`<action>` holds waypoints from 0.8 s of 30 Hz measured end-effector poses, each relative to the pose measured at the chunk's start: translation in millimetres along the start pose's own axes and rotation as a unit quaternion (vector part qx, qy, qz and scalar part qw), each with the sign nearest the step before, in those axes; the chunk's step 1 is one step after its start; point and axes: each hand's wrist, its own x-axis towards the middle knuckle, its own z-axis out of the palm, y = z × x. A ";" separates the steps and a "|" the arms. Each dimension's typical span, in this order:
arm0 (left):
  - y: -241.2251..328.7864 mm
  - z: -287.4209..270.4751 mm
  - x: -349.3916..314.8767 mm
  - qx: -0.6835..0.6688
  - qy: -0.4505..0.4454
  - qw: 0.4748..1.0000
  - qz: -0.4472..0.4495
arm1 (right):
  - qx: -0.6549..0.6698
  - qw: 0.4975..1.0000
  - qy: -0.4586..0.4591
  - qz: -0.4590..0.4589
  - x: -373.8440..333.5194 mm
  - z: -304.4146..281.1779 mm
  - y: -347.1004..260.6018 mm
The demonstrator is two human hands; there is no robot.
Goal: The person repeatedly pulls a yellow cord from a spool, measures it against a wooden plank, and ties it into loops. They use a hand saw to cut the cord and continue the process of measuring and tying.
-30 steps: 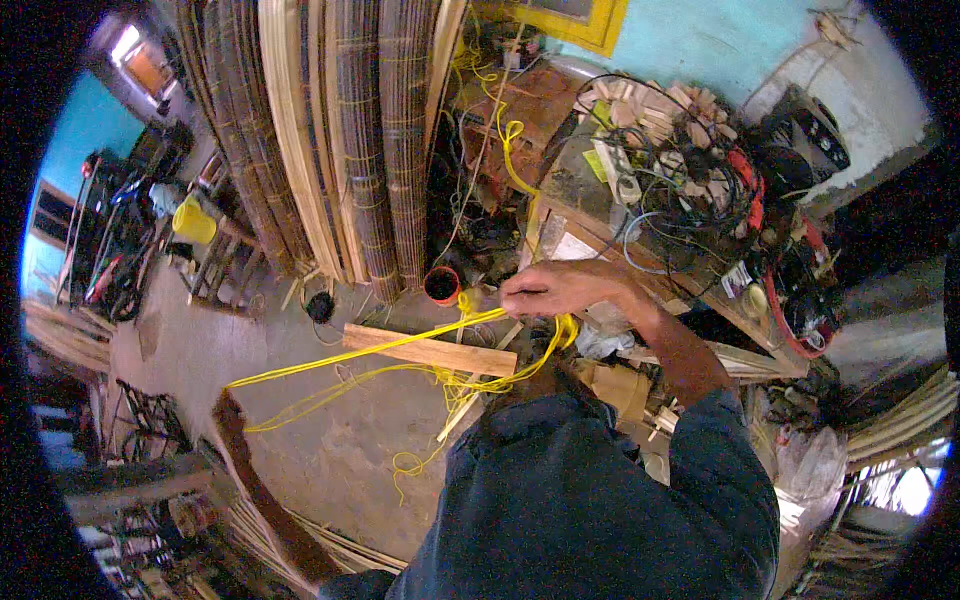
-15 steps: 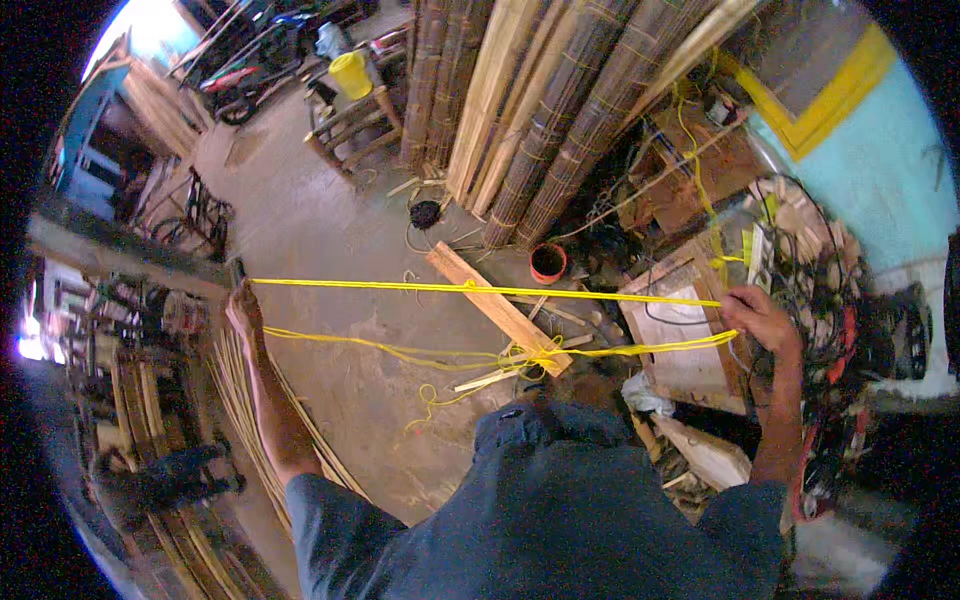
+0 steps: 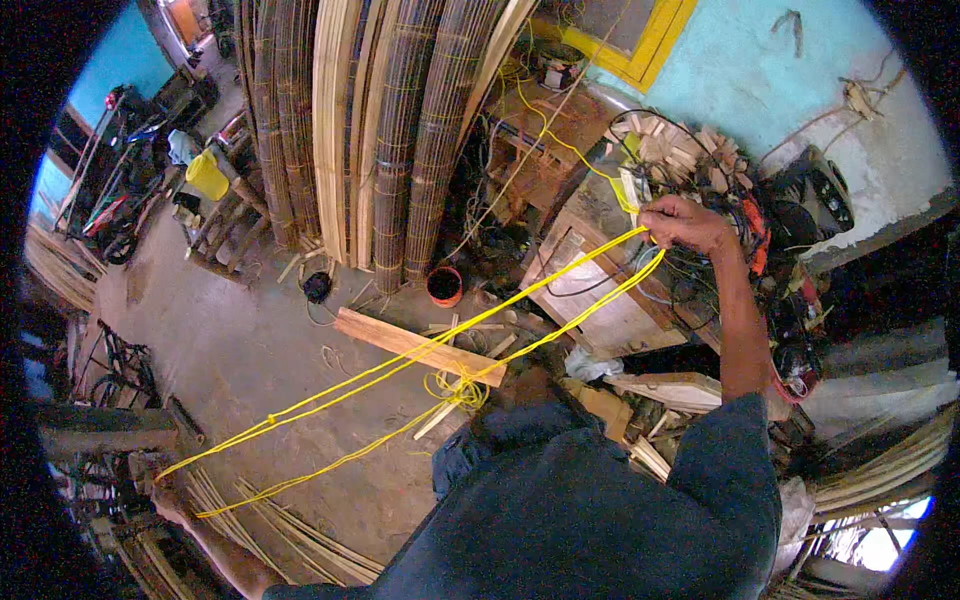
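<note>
A doubled yellow cord [image 3: 345, 389] stretches between my two hands, slanting up from lower left to upper right. My left hand [image 3: 168, 492] is closed on one end, arm reaching out at the lower left. Closed on the other end, my right hand [image 3: 686, 224] is raised in front of a cluttered cabinet top. More strands sag below from both hands. They meet a loose tangle of yellow cord [image 3: 462, 388] over the near end of a wooden plank [image 3: 400, 341] on the floor.
Rolled bamboo blinds [image 3: 402, 150] and pale slats stand upright ahead. Before them is a red bucket [image 3: 444, 287]. A pale cabinet [image 3: 590, 290] with wood offcuts and cables is at the right. Thin bamboo strips [image 3: 300, 535] lie at lower left. A yellow container [image 3: 207, 176] sits farther back.
The view has turned to the right. The cord, nearly level before, now slants, with my left hand lower in the picture and my right hand higher. Its upper strands have spread apart.
</note>
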 end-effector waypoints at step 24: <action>473.2 105.9 -282.4 -0.229 -0.422 0.839 0.257 | -0.314 0.899 0.086 -0.294 67.9 156.3 -118.0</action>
